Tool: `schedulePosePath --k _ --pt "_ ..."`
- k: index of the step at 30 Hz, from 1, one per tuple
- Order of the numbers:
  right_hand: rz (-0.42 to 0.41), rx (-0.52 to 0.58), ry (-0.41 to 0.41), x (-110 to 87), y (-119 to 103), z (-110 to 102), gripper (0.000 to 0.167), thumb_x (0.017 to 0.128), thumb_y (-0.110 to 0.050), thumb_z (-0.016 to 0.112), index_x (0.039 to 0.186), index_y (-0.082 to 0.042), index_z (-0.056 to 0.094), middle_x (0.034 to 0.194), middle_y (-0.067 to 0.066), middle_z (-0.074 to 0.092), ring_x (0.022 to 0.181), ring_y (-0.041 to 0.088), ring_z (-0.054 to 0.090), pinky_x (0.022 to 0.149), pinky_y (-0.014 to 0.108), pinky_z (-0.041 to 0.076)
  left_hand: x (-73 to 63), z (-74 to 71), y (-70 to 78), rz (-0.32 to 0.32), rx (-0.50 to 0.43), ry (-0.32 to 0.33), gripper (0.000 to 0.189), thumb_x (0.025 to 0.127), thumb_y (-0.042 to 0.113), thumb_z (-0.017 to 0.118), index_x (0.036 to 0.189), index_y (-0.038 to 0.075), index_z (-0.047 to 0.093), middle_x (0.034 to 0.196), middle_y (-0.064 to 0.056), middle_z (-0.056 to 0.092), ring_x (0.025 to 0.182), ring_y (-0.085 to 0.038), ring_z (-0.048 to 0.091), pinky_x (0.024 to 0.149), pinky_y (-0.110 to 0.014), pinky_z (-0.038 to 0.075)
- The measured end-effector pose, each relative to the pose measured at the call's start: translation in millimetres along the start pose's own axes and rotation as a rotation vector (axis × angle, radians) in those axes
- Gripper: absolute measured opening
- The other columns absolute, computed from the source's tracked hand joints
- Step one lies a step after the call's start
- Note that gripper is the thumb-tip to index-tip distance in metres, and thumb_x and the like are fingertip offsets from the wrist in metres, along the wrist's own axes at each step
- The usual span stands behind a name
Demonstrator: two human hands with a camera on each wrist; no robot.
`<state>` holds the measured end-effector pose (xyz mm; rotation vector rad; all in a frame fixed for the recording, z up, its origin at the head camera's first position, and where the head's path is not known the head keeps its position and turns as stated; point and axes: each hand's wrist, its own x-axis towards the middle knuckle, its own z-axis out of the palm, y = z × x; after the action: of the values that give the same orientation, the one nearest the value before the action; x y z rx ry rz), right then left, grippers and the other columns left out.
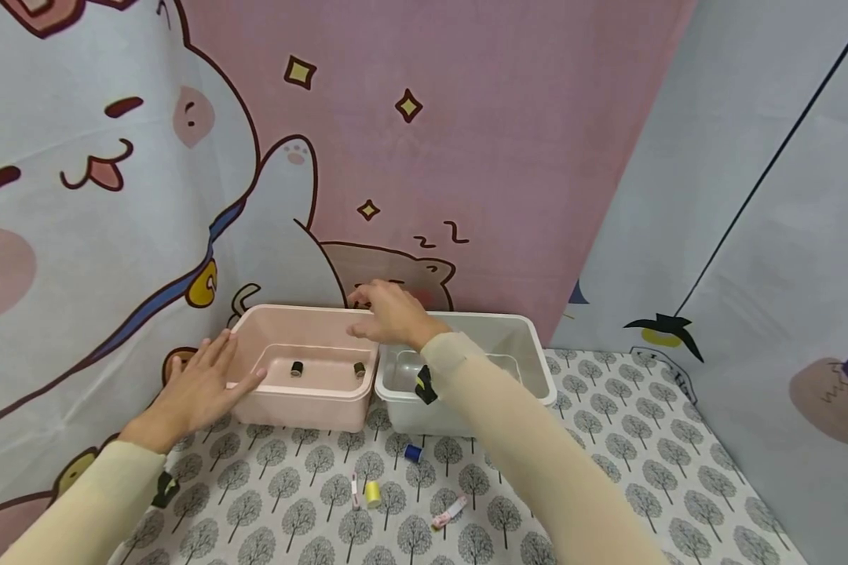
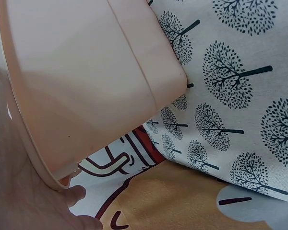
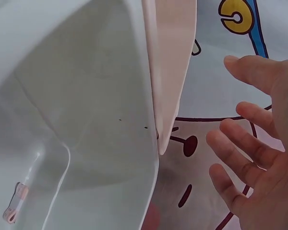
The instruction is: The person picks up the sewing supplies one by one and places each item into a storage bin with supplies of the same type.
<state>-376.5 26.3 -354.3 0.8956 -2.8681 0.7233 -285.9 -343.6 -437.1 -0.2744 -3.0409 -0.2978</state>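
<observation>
My left hand lies with spread, straight fingers at the left rim of the pink bin. The left wrist view shows that hand against the bin's rim. My right hand hovers near the adjoining rims of the pink bin and the white bin. Its fingers are loosely bent and hold nothing. Two small dark spools, one left and one right, are inside the pink bin. In the right wrist view, a small pink-and-white folded item lies in the white bin.
In front of the bins, on the tree-print cloth, are a blue spool, a yellow spool, a thin white-and-pink strip and a larger white-and-red one. Cartoon-printed curtains hang behind and at the sides.
</observation>
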Motion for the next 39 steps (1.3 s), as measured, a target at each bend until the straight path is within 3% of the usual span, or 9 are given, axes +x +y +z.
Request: schedulePosePath --k 6,17,29,35,39 --pt "-0.012 -0.009 0.016 -10.8 1.6 -1.2 0.061 0.106 -0.043 0.088 0.16 -0.021 0.071 0.162 0.005 0.069 0.152 0.029 0.065 0.127 0.055 0.057 -0.2 -0.3 0.9 -0.004 -0.001 -0.005 0.11 0.117 0.077 0.04 0.183 -0.008 0.014 0.193 -0.034 0.007 0.173 -0.071 0.015 0.13 -0.098 0.006" --pt "-0.069 -0.05 0.053 -31.4 3.6 -7.8 0.056 0.104 -0.043 0.088 0.154 -0.02 0.075 0.152 0.004 0.075 0.14 0.026 0.072 0.119 0.052 0.062 -1.5 -0.4 1.2 -0.012 -0.011 -0.007 0.109 0.118 0.074 0.042 0.183 -0.008 0.013 0.193 -0.035 0.007 0.173 -0.071 0.014 0.13 -0.098 0.006" --pt "-0.102 0.004 0.073 -65.3 5.5 -9.0 0.055 0.105 -0.037 0.089 0.153 -0.014 0.076 0.145 0.008 0.076 0.13 0.028 0.075 0.112 0.047 0.064 -0.5 -1.5 2.7 -0.01 -0.008 -0.008 0.112 0.117 0.078 0.039 0.183 -0.008 0.013 0.193 -0.035 0.007 0.173 -0.071 0.014 0.131 -0.097 0.005" --pt "-0.151 -0.04 0.09 -84.2 1.0 -5.2 0.056 0.103 -0.038 0.09 0.152 -0.017 0.076 0.144 0.007 0.078 0.122 0.024 0.076 0.102 0.044 0.066 -0.9 -1.6 3.1 -0.013 -0.004 -0.002 0.112 0.117 0.078 0.039 0.182 -0.009 0.015 0.192 -0.036 0.008 0.173 -0.071 0.015 0.131 -0.097 0.006" --pt "-0.193 -0.056 0.092 -96.1 0.7 1.1 0.055 0.103 -0.038 0.09 0.152 -0.016 0.076 0.142 0.01 0.079 0.121 0.029 0.079 0.102 0.045 0.067 -1.8 -1.4 3.5 -0.013 0.004 0.001 0.112 0.117 0.078 0.039 0.182 -0.009 0.015 0.192 -0.036 0.009 0.173 -0.071 0.016 0.131 -0.097 0.007"
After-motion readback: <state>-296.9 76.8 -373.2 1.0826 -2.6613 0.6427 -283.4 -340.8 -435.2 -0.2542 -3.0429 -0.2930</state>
